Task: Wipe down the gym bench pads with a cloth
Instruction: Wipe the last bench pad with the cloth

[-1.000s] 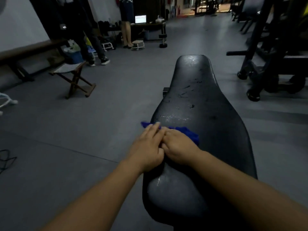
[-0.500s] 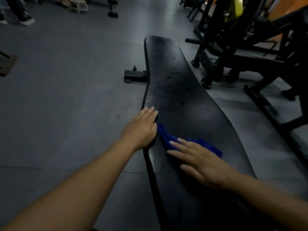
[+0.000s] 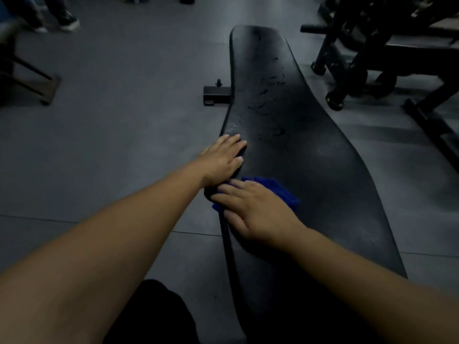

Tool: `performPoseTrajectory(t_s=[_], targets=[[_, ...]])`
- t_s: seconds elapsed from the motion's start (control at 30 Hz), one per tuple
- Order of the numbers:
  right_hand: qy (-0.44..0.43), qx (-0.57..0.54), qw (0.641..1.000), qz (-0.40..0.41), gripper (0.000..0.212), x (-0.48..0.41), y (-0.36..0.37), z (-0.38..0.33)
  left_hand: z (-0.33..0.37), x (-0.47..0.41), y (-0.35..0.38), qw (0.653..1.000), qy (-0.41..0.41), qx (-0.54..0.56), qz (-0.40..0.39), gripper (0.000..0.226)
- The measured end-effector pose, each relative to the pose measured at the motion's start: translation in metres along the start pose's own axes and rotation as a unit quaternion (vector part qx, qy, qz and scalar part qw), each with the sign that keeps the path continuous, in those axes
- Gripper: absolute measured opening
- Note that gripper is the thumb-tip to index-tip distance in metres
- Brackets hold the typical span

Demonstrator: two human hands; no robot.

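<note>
A long black bench pad [image 3: 310, 155] runs away from me, with wet streaks on its far half. A blue cloth [image 3: 278, 188] lies on the pad near its left edge. My right hand [image 3: 255, 212] lies flat on the cloth with fingers straight, pressing it down, and covers most of it. My left hand [image 3: 221, 161] rests open on the pad's left edge just beyond the cloth, fingers extended forward.
The bench's black foot bar [image 3: 216, 95] sticks out on the floor to the left. Dark gym machine frames [image 3: 360, 58] stand at the right. A folding stool's leg [image 3: 37, 80] and a person's shoes [image 3: 67, 22] are at the far left on the grey floor.
My right hand has slid the cloth leftward to the pad's left edge, close under my left hand. My left hand has stayed on the edge. The view has tilted down.
</note>
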State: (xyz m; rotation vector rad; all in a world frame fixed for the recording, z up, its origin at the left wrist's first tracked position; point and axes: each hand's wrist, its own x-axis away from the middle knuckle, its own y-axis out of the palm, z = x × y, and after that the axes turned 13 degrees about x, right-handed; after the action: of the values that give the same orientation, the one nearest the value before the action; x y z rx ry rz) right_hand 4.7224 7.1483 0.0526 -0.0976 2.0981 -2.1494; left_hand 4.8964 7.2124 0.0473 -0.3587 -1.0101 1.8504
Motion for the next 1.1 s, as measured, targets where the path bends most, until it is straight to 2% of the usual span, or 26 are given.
performPoseTrajectory(t_s=[0.1,0.17,0.27,0.33,0.37,0.4,0.47,0.53,0.6,0.7,0.77,0.83,0.93,1.0,1.03,1.1], targets=[[-0.060,-0.035,0.998,-0.004,0.052,0.026,0.002,0.007,0.012,0.007,-0.012,0.996,-0.029,0.078,-0.023,0.051],[-0.053,-0.071,0.996,0.021,0.051,0.028,0.000,0.025,0.027,0.031,0.000,0.988,-0.021,0.148,0.037,0.042],[0.024,-0.211,0.975,0.071,0.042,0.013,-0.014,0.035,0.048,0.078,0.035,0.953,-0.035,0.238,0.187,0.044],[0.099,-0.338,0.933,0.078,0.034,0.016,-0.024,0.045,0.058,0.098,0.048,0.942,-0.061,0.251,0.217,0.051],[0.136,-0.370,0.914,0.095,0.035,0.024,-0.028,0.057,0.064,0.102,0.052,0.948,-0.074,0.212,0.225,0.055],[0.162,-0.359,0.912,0.113,0.036,0.036,-0.032,0.071,0.069,0.099,0.054,0.956,-0.081,0.156,0.237,0.060],[0.203,-0.250,0.942,0.092,0.033,0.063,-0.029,0.105,0.089,0.084,0.058,0.968,-0.092,0.052,0.226,0.070],[0.208,-0.077,0.975,0.000,0.043,0.086,-0.018,0.131,0.112,0.070,0.074,0.980,-0.124,-0.035,0.150,0.078],[0.196,0.018,0.978,-0.072,0.064,0.098,-0.004,0.141,0.123,0.077,0.092,0.978,-0.140,-0.110,0.106,0.076],[0.183,0.036,0.980,-0.067,0.091,0.102,-0.001,0.141,0.124,0.132,0.116,0.975,-0.150,-0.114,0.121,0.063],[0.191,0.034,0.980,-0.045,0.095,0.101,0.000,0.139,0.122,0.165,0.125,0.967,-0.188,-0.113,0.132,0.061],[0.190,0.031,0.981,-0.032,0.091,0.101,0.002,0.137,0.109,0.146,0.113,0.957,-0.216,-0.110,0.161,0.060],[0.195,0.015,0.981,-0.017,0.073,0.103,0.002,0.140,0.096,0.061,0.076,0.942,-0.262,-0.054,0.200,0.060],[0.195,-0.003,0.981,0.001,0.061,0.103,0.002,0.141,0.103,0.028,0.071,0.941,-0.266,-0.105,0.183,0.061],[0.204,-0.022,0.979,0.018,0.054,0.105,0.002,0.141,0.111,0.026,0.079,0.948,-0.237,-0.132,0.164,0.061],[0.237,-0.069,0.966,0.077,0.038,0.107,0.003,0.141,0.131,0.054,0.108,0.974,-0.122,-0.149,0.123,0.060]])
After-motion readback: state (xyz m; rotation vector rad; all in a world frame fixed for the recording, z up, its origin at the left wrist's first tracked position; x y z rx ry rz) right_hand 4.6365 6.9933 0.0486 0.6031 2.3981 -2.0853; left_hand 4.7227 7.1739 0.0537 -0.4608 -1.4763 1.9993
